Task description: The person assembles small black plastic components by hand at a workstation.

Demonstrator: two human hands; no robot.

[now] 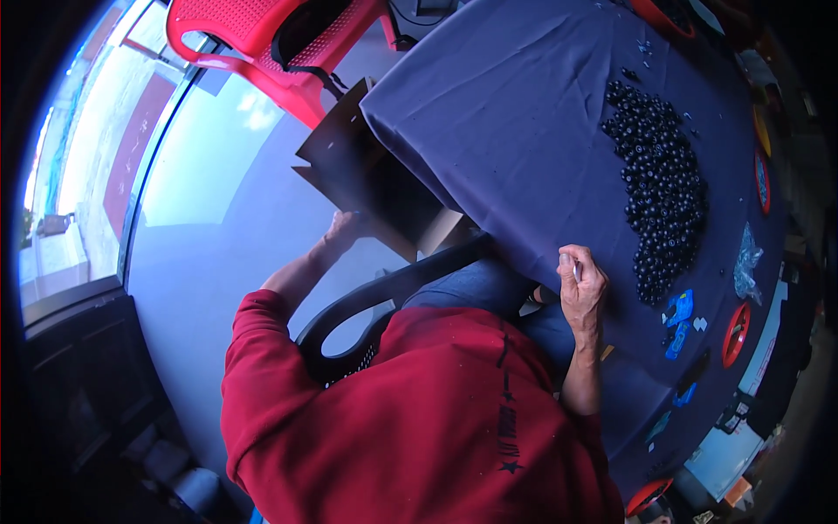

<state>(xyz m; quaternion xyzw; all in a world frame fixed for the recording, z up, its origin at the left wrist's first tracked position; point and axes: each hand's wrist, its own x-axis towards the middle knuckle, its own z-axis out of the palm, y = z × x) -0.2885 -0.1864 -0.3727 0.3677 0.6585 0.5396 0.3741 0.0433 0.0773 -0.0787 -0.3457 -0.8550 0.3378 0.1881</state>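
Note:
Off the table's left edge, my left hand [347, 226] grips the near side of an open cardboard box [401, 229]; its fingertips are hidden against the board. The box is tilted, with its flaps spread and a dark inside whose contents I cannot make out. Over the near edge of the cloth-covered table [506, 113], my right hand [583, 286] is closed, thumb against curled fingers. A small pale bit shows at its fingers, too small to name. To the right of that hand lies a long pile of small, round, shiny black pieces [663, 192].
A red plastic chair [262, 44] stands beyond the box. The black armrest [393, 284] of my seat curves below it. Blue wrappers [678, 321], a clear plastic bag [748, 262] and a red-rimmed dish [736, 335] lie along the table's right side.

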